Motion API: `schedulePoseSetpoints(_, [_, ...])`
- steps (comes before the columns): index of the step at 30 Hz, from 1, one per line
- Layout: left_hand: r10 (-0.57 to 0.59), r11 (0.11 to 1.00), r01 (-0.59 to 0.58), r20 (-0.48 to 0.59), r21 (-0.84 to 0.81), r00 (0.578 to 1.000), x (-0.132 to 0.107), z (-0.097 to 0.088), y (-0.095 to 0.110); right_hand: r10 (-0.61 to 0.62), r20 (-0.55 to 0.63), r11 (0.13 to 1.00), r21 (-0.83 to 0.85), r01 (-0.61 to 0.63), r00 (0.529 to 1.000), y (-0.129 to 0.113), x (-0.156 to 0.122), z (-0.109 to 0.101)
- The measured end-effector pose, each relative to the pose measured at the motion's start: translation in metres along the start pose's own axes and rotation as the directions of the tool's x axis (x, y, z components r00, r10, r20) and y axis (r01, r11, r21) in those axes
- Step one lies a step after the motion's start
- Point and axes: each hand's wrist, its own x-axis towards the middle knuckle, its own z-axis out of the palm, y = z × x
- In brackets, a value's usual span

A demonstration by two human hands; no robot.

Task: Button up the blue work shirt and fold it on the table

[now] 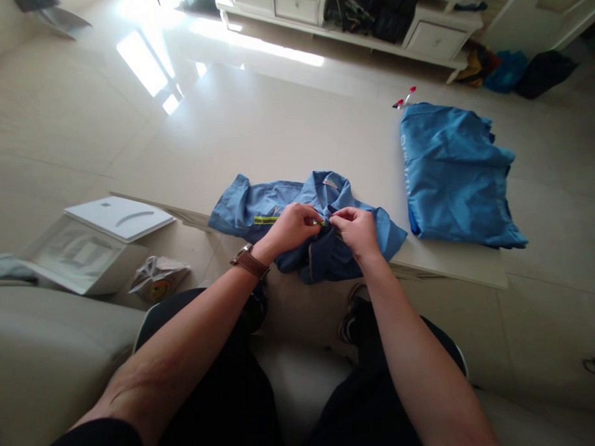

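Observation:
A blue collared shirt (279,195) with dark lower panels and yellow-green stripes lies across the front edge of the low white table (301,119), its lower part hanging over. Just below the collar, my left hand (297,224) pinches one side of the front opening. Close beside it, my right hand (354,226) has its fingertips closed on the opposite front edge. Both sets of fingers nearly meet; any button between them is too small to make out. One sleeve stretches to the left, the other shows partly behind my right hand.
A folded blue garment pile (455,173) lies on the table's right end, with red-tipped items (405,96) behind it. On the floor at left stand an opened white box (86,254) and a crumpled bag (159,277). A white cabinet (305,8) stands at the back.

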Motion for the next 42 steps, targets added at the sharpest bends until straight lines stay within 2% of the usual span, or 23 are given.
schedulePoseSetpoints(5, [0.002,0.993,-0.001,-0.009,0.118,1.0,-0.001,-0.002,-0.001,0.111,0.08,0.982,0.144,-0.121,0.991,-0.006,0.0,0.002])
schedulePoseSetpoints(9, [0.032,0.976,-0.029,-0.011,0.215,0.999,-0.004,-0.003,0.0,0.106,0.154,0.979,0.156,-0.13,0.982,-0.01,-0.002,0.002])
schedulePoseSetpoints(12, [0.058,0.968,-0.05,-0.027,0.245,0.998,-0.006,-0.003,0.002,0.105,0.167,0.981,0.146,-0.13,0.98,-0.01,-0.001,0.003])
schedulePoseSetpoints(19, [0.039,0.987,-0.016,-0.141,0.162,0.989,-0.005,0.005,0.0,0.179,0.169,0.96,0.186,-0.21,0.969,-0.015,-0.003,0.002])
schedulePoseSetpoints(28, [0.059,0.996,-0.049,-0.151,0.068,0.987,-0.006,0.012,-0.003,0.223,0.097,0.948,0.209,-0.238,0.97,-0.015,-0.002,0.001])
schedulePoseSetpoints(38, [0.068,0.998,-0.066,-0.257,0.017,0.964,-0.005,0.016,0.001,0.24,0.088,0.926,0.277,-0.256,0.967,-0.02,-0.004,0.001])
schedulePoseSetpoints(42, [0.046,0.999,-0.039,-0.311,0.03,0.949,-0.006,0.019,0.002,0.326,0.119,0.879,0.327,-0.347,0.938,-0.025,-0.006,0.002])
